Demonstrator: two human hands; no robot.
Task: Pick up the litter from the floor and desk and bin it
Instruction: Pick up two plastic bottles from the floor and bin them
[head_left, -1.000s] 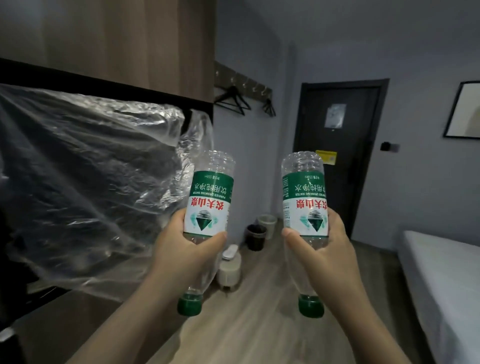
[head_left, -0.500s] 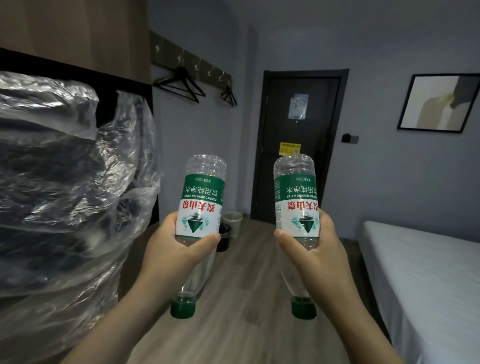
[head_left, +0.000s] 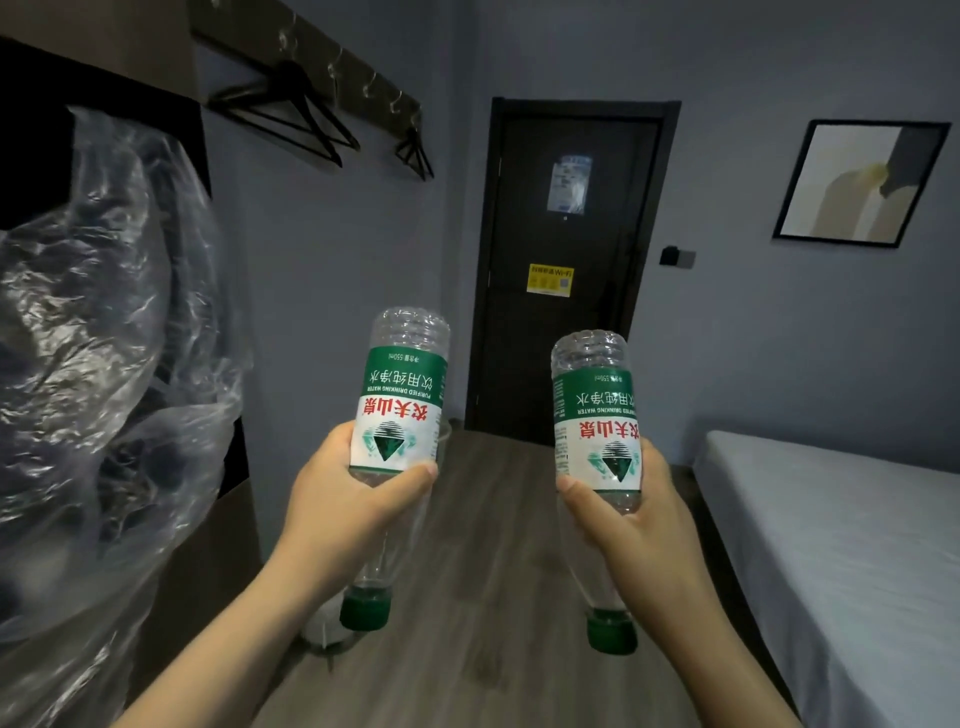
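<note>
Two clear plastic water bottles are held up side by side in the air above the wooden floor (head_left: 498, 571), each upside down with its green cap pointing at the floor and its base toward the ceiling. The left bottle (head_left: 397, 415) leans a little, its base tipped to the right; the right bottle (head_left: 597, 426) stands nearly straight, its cap end angled slightly right. Their long axes run close to vertical.

The left hand (head_left: 343, 509) reaches up from the lower left and wraps the left bottle just below its label, thumb laid across the front. The right hand (head_left: 639, 519) rises from the lower right and clasps the right bottle the same way, thumb across the front.

Crinkled clear plastic sheeting (head_left: 104, 389) hangs at the left. A dark door (head_left: 566, 270) stands ahead, a bed (head_left: 841, 545) at the right.
</note>
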